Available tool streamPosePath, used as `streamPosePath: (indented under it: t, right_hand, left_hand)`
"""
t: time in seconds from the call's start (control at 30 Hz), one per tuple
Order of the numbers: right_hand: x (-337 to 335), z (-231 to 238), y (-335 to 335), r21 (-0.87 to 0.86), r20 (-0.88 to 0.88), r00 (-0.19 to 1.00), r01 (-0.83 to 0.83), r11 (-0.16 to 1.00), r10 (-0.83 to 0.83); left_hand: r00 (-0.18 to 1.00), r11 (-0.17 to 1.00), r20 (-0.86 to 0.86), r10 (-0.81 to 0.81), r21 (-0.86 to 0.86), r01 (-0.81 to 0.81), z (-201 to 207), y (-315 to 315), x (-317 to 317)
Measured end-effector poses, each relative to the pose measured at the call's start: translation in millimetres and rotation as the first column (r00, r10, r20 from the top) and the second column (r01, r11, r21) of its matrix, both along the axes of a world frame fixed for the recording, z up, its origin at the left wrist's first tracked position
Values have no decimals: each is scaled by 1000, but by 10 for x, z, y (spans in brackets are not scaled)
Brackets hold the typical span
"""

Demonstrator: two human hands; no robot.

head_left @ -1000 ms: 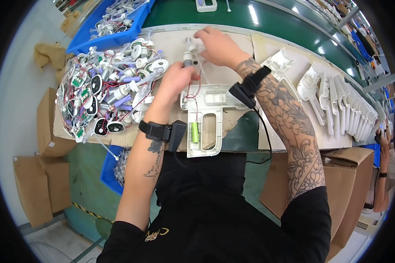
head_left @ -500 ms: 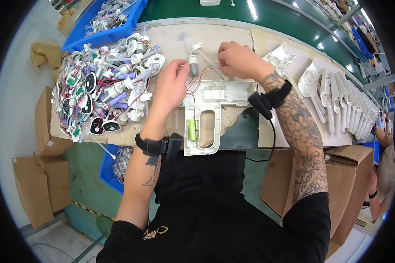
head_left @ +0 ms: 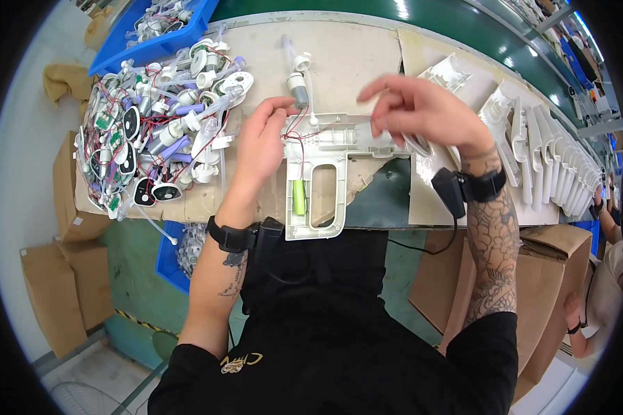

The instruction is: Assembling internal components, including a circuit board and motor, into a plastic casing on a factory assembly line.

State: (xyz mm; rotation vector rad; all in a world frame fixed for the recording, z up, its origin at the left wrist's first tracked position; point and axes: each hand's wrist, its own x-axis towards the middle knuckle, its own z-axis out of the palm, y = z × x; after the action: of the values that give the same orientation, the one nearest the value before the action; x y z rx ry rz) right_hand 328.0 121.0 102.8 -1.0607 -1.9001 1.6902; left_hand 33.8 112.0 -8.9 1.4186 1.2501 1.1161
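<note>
A white pistol-shaped housing half (head_left: 316, 235) lies open side up before me, a green cylindrical battery cell (head_left: 298, 197) in its handle. Thin red wires (head_left: 297, 135) loop over its upper left part. Just above, a grey motor with a white collar (head_left: 297, 91) rests on the table, joined to a clear tube. My left hand (head_left: 262, 135) is at the housing's left edge, fingers curled near the motor's lower end; what they pinch is hidden. Over the housing's right end hovers my right hand (head_left: 422, 114), fingers apart. Beneath its palm shows a rounded pale part (head_left: 418, 144), partly hidden.
Left lies a heap of wired motor assemblies (head_left: 156, 131), with a blue bin (head_left: 111, 63) of similar parts behind it. White housing shells (head_left: 536, 152) stand in a row at right. A cardboard box (head_left: 543, 290) is below the table's right edge. Another person (head_left: 599, 283) is far right.
My right hand has lifted off the wires and moved right, its fingers spreading over the housing's end. The motor sits slightly farther left and higher in view. My left hand has barely moved.
</note>
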Motion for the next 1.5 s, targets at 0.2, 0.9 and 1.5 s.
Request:
streamPosePath:
  t: [0.2,0.9,1.5]
  right_hand:
    - [-76,-222,-317,377,377,922,-236,895,84]
    - [-16,-509,-269,744,424,874,-187,641,-237]
    - [-25,-600,-216,698,315,934,-108,708,-169]
  left_hand:
    - [978,988,-190,86,140,-60,94,-71,111]
    - [697,783,-717,20,444,435,308,-629,544]
    - [728,769,-681,72,503,395,281,-657,543]
